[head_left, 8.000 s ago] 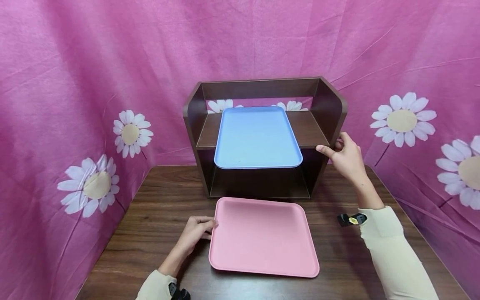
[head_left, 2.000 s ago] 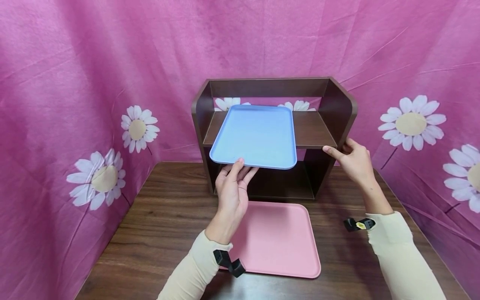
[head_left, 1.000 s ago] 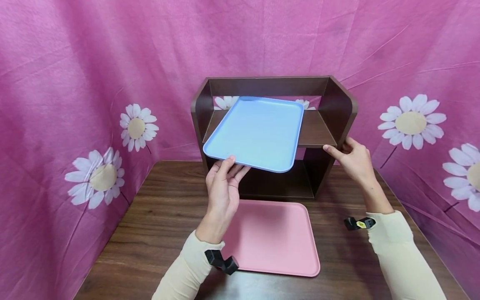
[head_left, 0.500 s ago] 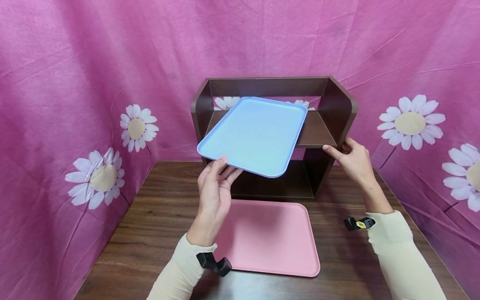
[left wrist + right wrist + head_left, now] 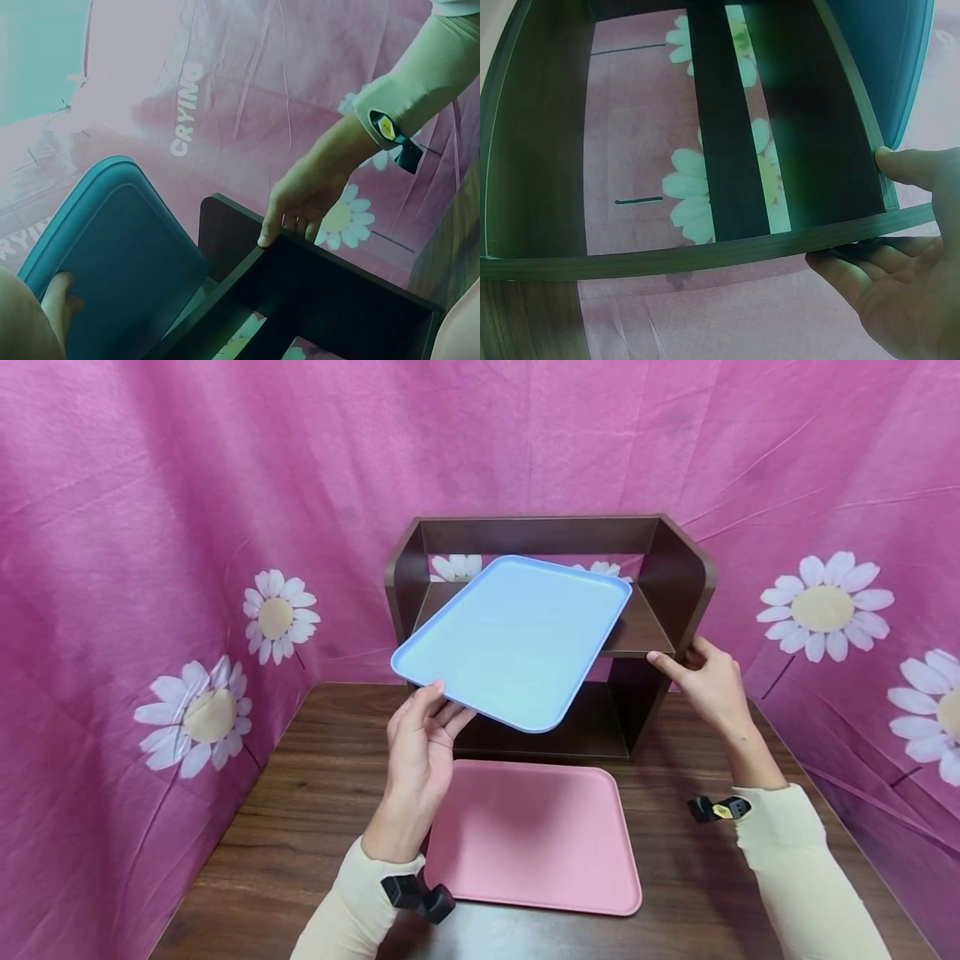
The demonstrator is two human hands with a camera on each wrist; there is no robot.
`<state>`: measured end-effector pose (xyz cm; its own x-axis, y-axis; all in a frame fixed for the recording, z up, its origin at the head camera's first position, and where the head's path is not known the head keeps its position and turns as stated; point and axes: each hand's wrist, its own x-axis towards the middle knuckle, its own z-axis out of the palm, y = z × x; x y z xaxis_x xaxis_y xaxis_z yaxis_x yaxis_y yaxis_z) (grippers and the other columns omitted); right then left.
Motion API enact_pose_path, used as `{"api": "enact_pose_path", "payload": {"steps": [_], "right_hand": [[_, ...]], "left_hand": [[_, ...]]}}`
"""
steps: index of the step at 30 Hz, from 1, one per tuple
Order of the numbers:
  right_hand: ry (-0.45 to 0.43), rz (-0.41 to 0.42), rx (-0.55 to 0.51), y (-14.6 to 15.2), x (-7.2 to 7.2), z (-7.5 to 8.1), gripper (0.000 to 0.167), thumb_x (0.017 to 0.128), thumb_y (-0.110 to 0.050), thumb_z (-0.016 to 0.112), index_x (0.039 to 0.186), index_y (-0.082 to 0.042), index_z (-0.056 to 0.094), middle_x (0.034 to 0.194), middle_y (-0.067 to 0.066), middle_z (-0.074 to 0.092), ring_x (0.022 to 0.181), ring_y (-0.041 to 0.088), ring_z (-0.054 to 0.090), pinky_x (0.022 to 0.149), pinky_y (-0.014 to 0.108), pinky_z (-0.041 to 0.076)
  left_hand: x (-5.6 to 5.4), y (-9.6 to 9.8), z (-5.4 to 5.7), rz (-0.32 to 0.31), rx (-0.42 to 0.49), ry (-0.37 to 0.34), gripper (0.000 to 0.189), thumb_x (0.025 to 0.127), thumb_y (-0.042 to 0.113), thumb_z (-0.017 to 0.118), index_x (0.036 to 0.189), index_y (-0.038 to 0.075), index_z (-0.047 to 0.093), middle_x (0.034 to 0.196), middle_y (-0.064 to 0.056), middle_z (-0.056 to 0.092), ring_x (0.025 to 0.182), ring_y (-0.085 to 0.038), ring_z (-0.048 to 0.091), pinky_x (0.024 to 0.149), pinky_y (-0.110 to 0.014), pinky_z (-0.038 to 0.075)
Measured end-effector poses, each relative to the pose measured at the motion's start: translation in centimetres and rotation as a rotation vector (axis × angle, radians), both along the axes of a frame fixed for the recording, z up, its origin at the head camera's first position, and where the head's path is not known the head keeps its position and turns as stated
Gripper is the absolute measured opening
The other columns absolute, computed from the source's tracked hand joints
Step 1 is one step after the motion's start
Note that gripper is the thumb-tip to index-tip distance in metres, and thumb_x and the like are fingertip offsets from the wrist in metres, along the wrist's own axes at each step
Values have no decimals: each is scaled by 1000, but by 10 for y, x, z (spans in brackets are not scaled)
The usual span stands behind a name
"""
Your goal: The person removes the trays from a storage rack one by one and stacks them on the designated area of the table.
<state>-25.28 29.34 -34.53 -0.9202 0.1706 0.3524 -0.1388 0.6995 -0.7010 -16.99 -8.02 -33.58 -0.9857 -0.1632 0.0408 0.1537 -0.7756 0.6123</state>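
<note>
1. Left hand (image 5: 420, 752) pinches the blue tray (image 5: 513, 643), thumb on top!
2. And it juts askew from the brown shelf (image 5: 540, 536), upper level.
3. Pink tray (image 5: 536, 839), flat on the table (image 5: 315, 777) below!
4. Right hand (image 5: 705, 685) grips the shelf's right side.

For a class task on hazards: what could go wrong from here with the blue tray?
The left hand grips the blue tray only at its near edge, so it could tip or slip. If dropped, it might hit the pink tray in front of the shelf unit. The right hand grips the shelf unit only at one side, so a knock could swing the other.
</note>
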Motion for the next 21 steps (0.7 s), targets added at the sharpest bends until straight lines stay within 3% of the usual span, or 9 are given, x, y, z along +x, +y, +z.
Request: {"api": "enact_pose_path", "payload": {"steps": [7, 21], "right_hand": [[-6, -3, -7, 0, 2, 0, 56, 98, -49, 74, 125, -2, 67, 121, 26, 75, 88, 10, 54, 72, 17, 41], [17, 5, -16, 0, 1, 0, 55, 96, -50, 76, 122, -2, 68, 114, 24, 74, 87, 13, 55, 67, 15, 43]], "left_hand": [[2, -5, 0, -23, -13, 19, 12, 101, 5, 60, 93, 5, 70, 86, -5, 77, 81, -20, 78, 79, -37, 68], [2, -19, 3, -12, -55, 7, 23, 103, 4, 55, 92, 5, 75, 83, -6, 79, 74, -17, 76, 73, -33, 67]]}}
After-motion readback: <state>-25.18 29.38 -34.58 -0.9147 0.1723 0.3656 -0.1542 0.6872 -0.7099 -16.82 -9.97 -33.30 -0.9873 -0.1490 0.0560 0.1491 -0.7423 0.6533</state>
